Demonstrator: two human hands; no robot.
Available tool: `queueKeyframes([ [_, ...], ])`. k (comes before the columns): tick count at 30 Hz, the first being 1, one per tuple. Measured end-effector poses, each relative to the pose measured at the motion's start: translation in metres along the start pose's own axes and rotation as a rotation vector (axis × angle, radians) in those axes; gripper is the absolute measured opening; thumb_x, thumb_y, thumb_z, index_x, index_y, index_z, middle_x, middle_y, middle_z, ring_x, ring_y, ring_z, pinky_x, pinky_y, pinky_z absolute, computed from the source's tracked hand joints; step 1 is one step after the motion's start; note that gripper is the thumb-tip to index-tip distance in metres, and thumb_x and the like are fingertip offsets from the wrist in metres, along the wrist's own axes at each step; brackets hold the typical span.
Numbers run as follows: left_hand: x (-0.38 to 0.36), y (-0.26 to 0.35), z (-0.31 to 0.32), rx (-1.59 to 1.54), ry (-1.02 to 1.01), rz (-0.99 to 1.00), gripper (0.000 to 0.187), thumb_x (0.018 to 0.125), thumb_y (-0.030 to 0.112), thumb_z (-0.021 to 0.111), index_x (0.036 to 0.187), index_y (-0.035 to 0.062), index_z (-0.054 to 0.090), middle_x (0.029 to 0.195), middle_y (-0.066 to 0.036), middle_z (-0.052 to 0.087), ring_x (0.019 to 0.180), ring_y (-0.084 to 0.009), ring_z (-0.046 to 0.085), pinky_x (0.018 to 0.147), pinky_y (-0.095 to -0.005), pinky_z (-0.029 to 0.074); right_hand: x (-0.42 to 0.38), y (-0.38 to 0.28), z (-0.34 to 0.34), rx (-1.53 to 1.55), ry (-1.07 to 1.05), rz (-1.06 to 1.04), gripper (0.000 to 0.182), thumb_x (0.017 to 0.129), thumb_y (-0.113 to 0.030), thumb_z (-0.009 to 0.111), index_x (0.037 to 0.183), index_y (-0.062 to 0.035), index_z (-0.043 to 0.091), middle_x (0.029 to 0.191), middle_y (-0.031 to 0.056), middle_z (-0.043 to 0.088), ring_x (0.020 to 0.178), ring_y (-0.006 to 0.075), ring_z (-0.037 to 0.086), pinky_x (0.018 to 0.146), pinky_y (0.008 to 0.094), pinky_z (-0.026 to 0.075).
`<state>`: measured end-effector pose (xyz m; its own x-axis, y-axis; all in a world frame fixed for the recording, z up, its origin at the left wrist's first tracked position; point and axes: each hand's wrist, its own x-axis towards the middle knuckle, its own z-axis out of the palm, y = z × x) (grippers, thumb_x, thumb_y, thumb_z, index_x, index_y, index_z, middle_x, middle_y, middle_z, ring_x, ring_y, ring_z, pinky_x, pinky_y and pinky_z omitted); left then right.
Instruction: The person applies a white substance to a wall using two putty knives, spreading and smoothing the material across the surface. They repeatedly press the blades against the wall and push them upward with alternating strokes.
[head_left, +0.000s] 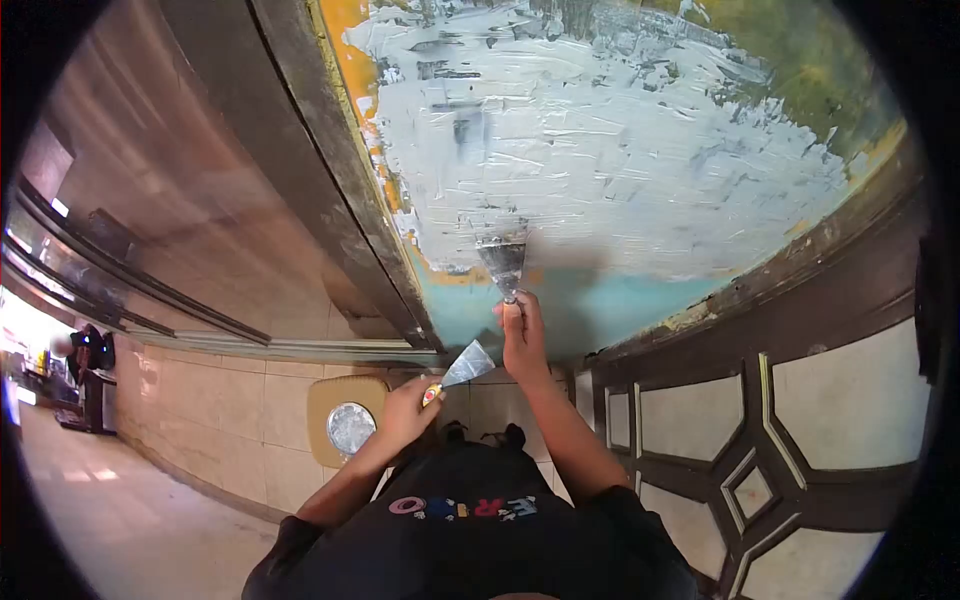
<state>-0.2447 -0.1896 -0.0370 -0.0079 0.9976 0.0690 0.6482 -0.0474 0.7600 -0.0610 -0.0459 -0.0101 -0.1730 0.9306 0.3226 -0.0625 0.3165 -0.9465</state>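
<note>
My right hand (522, 335) is closed round the handle of a putty knife (503, 258), whose blade lies against the lower part of the white-plastered wall (560, 150). My left hand (408, 412) grips the yellow handle of a second putty knife (468, 364). That blade points up and to the right, below the wall's bare turquoise strip (600, 310), with some whitish smears on it. White filler with rough strokes covers much of the wall, and greenish paint shows at its upper right.
A round container of white material (351, 428) stands on a tan stool (322, 405) at my left. Dark wooden framing (330, 190) borders the wall on the left. At the right is a dark panelled door (735, 400). Tiled floor (215, 410) lies below.
</note>
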Motion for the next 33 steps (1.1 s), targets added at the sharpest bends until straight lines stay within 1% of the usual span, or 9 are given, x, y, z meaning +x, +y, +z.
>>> queueKeyframes([
  [5,0.005,0.001,-0.014,0.012,-0.018,0.05,0.029,0.083,0.018,0.065,0.109,0.0049,0.06,0.091,-0.018,0.062,0.08,-0.0348,0.062,0.071,-0.0389,0.049,-0.011,0.004,-0.002,0.041,0.033,-0.003,0.024,0.099,-0.021,0.043,0.115,-0.0042,0.046,0.093,0.0044,0.056,0.074,0.009,0.045,0.068,0.0255,0.042],
  [8,0.013,0.001,-0.025,0.014,-0.035,0.028,0.029,0.084,0.02,0.061,0.109,0.0059,0.061,0.098,-0.019,0.063,0.093,-0.0366,0.061,0.078,-0.0403,0.049,-0.006,-0.036,-0.032,-0.044,-0.001,-0.035,0.02,0.096,-0.018,0.049,0.109,-0.0036,0.053,0.087,0.0065,0.058,0.067,0.012,0.049,0.061,0.0272,0.043],
  [10,0.015,-0.002,-0.032,0.006,-0.035,-0.032,0.029,0.083,0.02,0.062,0.108,0.0057,0.061,0.097,-0.018,0.063,0.092,-0.0363,0.061,0.078,-0.0404,0.049,0.021,-0.101,-0.053,-0.601,-0.25,-0.263,0.016,0.089,-0.017,0.059,0.1,-0.0059,0.061,0.075,0.0067,0.056,0.059,0.0182,0.054,0.055,0.0306,0.044],
  [13,0.017,-0.016,-0.027,0.016,0.004,0.011,0.029,0.083,0.022,0.063,0.107,0.006,0.061,0.096,-0.018,0.063,0.09,-0.0363,0.061,0.077,-0.0406,0.049,0.049,-0.136,-0.05,-0.817,-0.298,-0.48,0.015,0.082,-0.013,0.064,0.097,-0.0091,0.065,0.072,0.0073,0.057,0.06,0.0254,0.059,0.051,0.0356,0.046],
  [16,0.02,-0.017,-0.024,0.02,0.005,0.022,0.029,0.082,0.02,0.065,0.107,0.0057,0.061,0.094,-0.018,0.064,0.088,-0.0369,0.062,0.076,-0.0405,0.05,0.071,-0.148,-0.068,-1.012,-0.262,-0.419,0.016,0.079,-0.014,0.067,0.095,-0.0107,0.066,0.076,0.0048,0.061,0.06,0.0264,0.06,0.052,0.0365,0.047],
  [20,0.024,-0.013,-0.029,-0.06,0.064,0.011,0.029,0.081,0.019,0.067,0.105,0.0042,0.061,0.091,-0.018,0.064,0.086,-0.0363,0.063,0.075,-0.0398,0.05,0.059,-0.16,-0.1,-1.035,-0.111,-0.424,0.013,0.076,-0.017,0.069,0.089,-0.0147,0.067,0.076,0.0045,0.062,0.061,0.0263,0.06,0.053,0.0357,0.048],
  [23,0.025,-0.019,-0.028,-0.067,0.104,-0.037,0.028,0.081,0.018,0.067,0.104,0.003,0.06,0.089,-0.018,0.064,0.085,-0.0345,0.063,0.074,-0.0386,0.05,0.058,-0.156,-0.078,-1.097,-0.219,-0.481,0.017,0.074,-0.013,0.071,0.091,-0.0124,0.068,0.07,0.0065,0.059,0.062,0.0265,0.06,0.055,0.0361,0.047],
  [28,0.034,-0.011,-0.036,-0.084,0.058,-0.031,0.029,0.079,0.017,0.07,0.103,0.003,0.06,0.086,-0.017,0.064,0.081,-0.0335,0.064,0.071,-0.0374,0.05,0.073,-0.15,-0.078,-1.19,-0.127,-0.599,0.018,0.075,-0.016,0.07,0.092,-0.0141,0.067,0.065,0.0052,0.055,0.057,0.0265,0.057,0.05,0.0385,0.044],
  [33,0.029,-0.021,-0.033,-0.125,0.136,-0.038,0.029,0.079,0.018,0.07,0.102,0.0031,0.061,0.084,-0.017,0.064,0.079,-0.0334,0.064,0.07,-0.0372,0.05,0.059,-0.159,-0.112,-1.163,-0.096,-0.515,0.014,0.075,-0.019,0.069,0.088,-0.0161,0.065,0.071,0.0036,0.059,0.058,0.0251,0.058,0.05,0.0365,0.045],
])
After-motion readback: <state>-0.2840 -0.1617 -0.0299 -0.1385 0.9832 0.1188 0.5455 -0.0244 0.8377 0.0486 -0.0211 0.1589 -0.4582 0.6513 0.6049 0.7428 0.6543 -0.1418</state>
